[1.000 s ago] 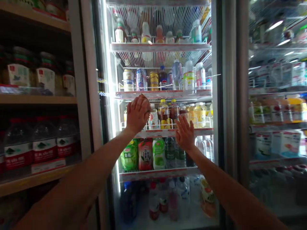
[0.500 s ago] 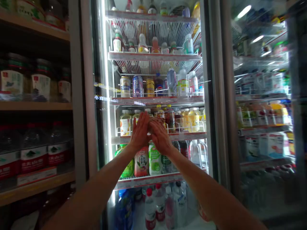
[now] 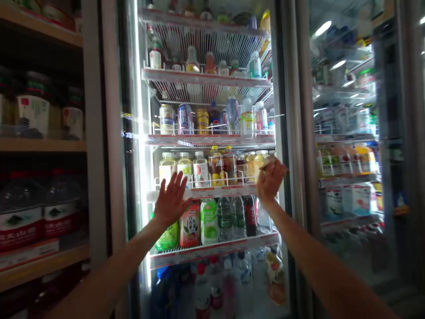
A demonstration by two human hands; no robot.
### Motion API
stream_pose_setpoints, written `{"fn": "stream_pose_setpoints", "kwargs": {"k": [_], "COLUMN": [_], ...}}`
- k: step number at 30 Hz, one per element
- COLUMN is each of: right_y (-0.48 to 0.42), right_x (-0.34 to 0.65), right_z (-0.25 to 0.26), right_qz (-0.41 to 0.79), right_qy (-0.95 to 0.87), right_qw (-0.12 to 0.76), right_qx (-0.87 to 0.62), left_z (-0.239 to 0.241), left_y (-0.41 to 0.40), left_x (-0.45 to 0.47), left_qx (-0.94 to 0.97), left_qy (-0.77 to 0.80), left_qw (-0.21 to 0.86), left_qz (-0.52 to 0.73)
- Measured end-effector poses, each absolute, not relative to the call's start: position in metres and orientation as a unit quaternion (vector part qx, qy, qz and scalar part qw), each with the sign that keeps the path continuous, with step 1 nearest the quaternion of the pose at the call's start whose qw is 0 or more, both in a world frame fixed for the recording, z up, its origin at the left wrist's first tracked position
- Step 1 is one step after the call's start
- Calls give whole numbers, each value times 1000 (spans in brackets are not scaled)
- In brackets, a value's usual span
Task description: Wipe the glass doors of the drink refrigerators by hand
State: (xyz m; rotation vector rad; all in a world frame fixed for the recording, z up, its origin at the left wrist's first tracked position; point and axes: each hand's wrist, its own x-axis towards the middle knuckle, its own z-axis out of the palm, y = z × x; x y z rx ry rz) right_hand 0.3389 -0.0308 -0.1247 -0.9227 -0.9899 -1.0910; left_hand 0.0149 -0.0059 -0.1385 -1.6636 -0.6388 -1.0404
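My left hand (image 3: 171,201) is flat with its fingers spread, holding nothing. It is in front of the glass door (image 3: 129,186) of a lit drinks fridge, over the lower left shelves. Whether the palm touches the glass I cannot tell. On the right side of the door is my right hand (image 3: 269,179), bent at the wrist and closed around a small brownish crumpled cloth (image 3: 268,162), partly hidden and blurred. Behind the hands stand juice bottles (image 3: 201,169) on one shelf and a green-labelled bottle (image 3: 209,221) on the shelf below.
Cans (image 3: 185,119) and bottles fill the upper wire shelves. To the left, a wooden shelf (image 3: 43,145) carries jars and red-labelled water bottles (image 3: 25,221). A metal door frame (image 3: 300,146) separates this fridge from a second glass-fronted fridge (image 3: 348,179) at the right.
My hands were together at the middle of the door and have parted. The left moved left and down; the right went right with the cloth. The view shifted slightly rightward.
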Motion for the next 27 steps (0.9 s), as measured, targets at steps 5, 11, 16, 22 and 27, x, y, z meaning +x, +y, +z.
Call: {"fn": "stream_pose_setpoints", "kwargs": {"k": [5,11,16,22,27], "right_y": [-36,-35,-26,-37,-30], "right_x": [249,342,298,294,339], "right_z": [-142,-125,-127,-136,-113], "right_qz": [-495,-495,-473,-491,-438], "right_qy": [-646,-486,-481,-598,-458], "right_qw": [465,628,642,543,666], "right_qx": [-348,-353,-365,-327,-393], "left_z": [-138,-142,-143,-143,-146], "left_y": [-7,-11,-12,-13,-12], "left_x": [12,21,24,22,27], "left_qx": [-690,-697,-696,-687,-681], "left_qy": [-273,-285,-311,-320,-342], "left_qw": [517,482,461,485,476], "left_qz": [-427,-447,-454,-436,-440]}}
